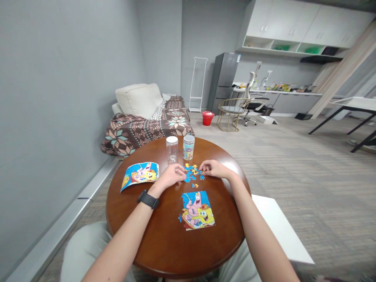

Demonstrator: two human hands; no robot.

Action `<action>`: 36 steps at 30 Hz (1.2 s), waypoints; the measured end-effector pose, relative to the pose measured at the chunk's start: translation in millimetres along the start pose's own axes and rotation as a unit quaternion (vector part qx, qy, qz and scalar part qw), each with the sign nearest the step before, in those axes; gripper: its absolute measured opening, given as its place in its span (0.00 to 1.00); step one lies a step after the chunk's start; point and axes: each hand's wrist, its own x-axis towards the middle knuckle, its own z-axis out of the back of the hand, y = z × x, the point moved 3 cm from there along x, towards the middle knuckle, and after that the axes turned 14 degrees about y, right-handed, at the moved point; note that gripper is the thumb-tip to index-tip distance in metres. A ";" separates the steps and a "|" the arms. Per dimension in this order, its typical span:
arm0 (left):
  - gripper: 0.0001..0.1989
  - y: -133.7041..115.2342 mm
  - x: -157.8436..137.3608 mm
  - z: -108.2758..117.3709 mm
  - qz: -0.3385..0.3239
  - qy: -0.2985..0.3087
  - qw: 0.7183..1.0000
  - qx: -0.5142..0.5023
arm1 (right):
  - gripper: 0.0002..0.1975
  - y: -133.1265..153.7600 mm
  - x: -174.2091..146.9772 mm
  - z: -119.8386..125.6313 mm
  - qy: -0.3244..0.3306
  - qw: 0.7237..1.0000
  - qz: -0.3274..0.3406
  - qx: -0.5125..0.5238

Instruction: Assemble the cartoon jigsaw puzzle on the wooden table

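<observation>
Loose jigsaw puzzle pieces (192, 173), mostly blue with some yellow, lie in a small heap on a round brown table (164, 243). My left hand (172, 175) rests at the heap's left edge, its fingers bent together; whatever is under the fingertips is hidden. On the heap's right side, my right hand (214, 169) has curled fingers pinched at a puzzle piece. Nearer to me lies a partly joined puzzle (198, 210) with a pink and a yellow cartoon figure; its left edge is uneven. A couple of joined pieces (195, 185) lie between it and the heap.
A curved picture sheet (140, 175) lies at the table's left. Behind the heap stand a clear jar (172, 150) with a white lid and a printed can (188, 148). Past the table are a covered sofa (147, 127) and a red bin (207, 118).
</observation>
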 end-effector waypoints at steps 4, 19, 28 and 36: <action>0.14 -6.2 -2.6 -2.1 -0.006 -0.010 0.999 0.035 | 0.10 -1.9 0.0 0.8 -0.006 1.000 -0.007 0.008; 0.14 -14.4 -15.6 18.0 -0.026 -0.057 0.978 0.201 | 0.17 -0.1 -0.9 -3.1 0.015 0.999 0.028 0.007; 0.13 -18.8 -15.8 8.1 -0.041 -0.052 0.973 0.221 | 0.16 1.9 -0.1 -3.1 0.015 1.000 0.015 0.014; 0.14 -15.3 -10.6 5.9 -0.040 -0.040 0.982 0.178 | 0.14 4.9 -1.0 -3.3 0.026 1.000 0.008 0.009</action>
